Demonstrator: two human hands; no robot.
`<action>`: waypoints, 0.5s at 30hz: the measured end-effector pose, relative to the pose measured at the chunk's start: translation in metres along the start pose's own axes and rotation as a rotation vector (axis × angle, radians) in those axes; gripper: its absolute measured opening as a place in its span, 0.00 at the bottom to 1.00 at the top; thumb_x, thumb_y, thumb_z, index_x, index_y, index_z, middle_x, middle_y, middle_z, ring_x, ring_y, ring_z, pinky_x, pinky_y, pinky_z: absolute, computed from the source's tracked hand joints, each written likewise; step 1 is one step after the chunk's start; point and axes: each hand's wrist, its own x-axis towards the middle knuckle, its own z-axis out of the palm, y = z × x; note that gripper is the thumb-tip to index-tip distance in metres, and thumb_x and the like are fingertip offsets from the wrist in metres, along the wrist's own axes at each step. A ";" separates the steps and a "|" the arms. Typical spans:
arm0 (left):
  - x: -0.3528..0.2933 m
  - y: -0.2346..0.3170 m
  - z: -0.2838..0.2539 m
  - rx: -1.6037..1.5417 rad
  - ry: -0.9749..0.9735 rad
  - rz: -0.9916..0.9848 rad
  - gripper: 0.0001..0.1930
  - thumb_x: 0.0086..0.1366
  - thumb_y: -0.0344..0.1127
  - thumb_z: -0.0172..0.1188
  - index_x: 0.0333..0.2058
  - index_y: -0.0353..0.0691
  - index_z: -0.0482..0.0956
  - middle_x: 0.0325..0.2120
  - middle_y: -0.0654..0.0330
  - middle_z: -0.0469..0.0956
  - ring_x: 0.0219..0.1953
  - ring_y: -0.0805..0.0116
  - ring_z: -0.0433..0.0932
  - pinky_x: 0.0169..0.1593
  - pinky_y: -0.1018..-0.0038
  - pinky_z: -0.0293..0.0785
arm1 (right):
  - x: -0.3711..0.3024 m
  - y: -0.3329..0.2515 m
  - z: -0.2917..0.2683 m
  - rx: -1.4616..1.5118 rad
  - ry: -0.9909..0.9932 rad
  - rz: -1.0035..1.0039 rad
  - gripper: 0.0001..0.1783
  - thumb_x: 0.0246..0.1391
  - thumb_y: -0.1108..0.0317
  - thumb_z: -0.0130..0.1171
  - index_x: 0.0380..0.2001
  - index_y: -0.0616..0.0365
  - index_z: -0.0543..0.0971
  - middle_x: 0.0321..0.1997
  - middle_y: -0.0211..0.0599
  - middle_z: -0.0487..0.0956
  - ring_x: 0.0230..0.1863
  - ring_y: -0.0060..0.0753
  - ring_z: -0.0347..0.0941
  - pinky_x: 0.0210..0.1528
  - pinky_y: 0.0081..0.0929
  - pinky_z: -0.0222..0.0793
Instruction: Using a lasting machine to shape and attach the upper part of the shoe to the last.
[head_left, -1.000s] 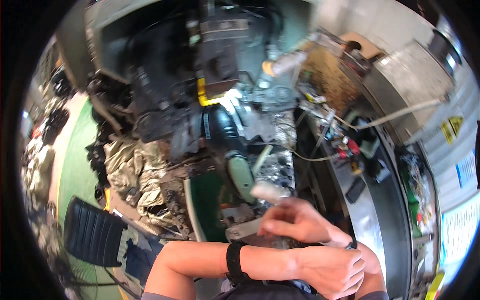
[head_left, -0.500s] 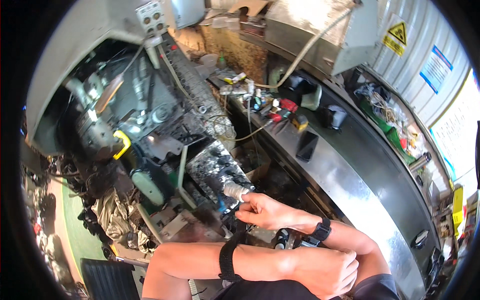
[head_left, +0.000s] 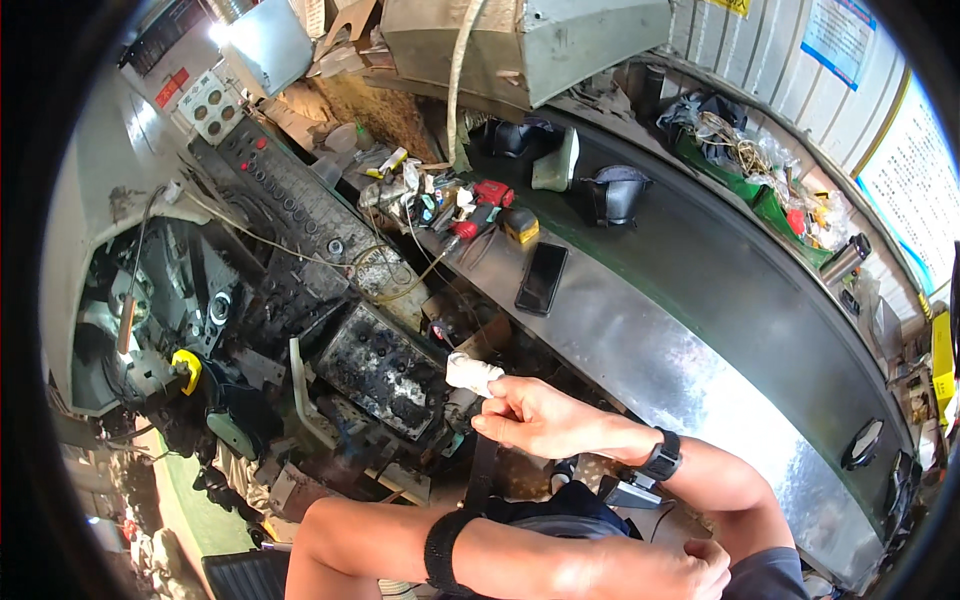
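Note:
My right hand [head_left: 530, 420] is out in front with its fingers curled. At its fingertips is a white, cloth-like wrap [head_left: 472, 374]; whether it is pinched or wound around a finger is hard to tell. Behind the wrap is a dirty, dark machine block [head_left: 380, 370]. My left forearm crosses low in front of my body, a black strap [head_left: 447, 552] around it. My left hand [head_left: 690, 572] is closed beside my right forearm, its contents hidden. A black watch-like band [head_left: 660, 458] circles my right wrist.
A black phone [head_left: 542, 278], a yellow tape measure [head_left: 519, 225] and a red power tool [head_left: 485, 200] lie on the metal bench [head_left: 620, 345]. A machine control panel [head_left: 280, 195] stands at left, a yellow handle [head_left: 187, 370] below it. A green bin [head_left: 770, 205] holds clutter.
The view has turned, so bench and machine sit further left and higher. The white wrap shows more plainly at my right hand. My left hand is slightly lower and further right.

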 end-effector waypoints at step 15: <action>-0.023 -0.045 0.044 -0.066 -0.018 -0.185 0.12 0.54 0.40 0.59 0.29 0.36 0.81 0.25 0.60 0.79 0.30 0.62 0.77 0.32 0.69 0.67 | -0.002 -0.020 -0.016 -0.167 -0.064 -0.193 0.18 0.65 0.60 0.62 0.31 0.63 0.72 0.23 0.30 0.73 0.26 0.18 0.63 0.25 0.28 0.61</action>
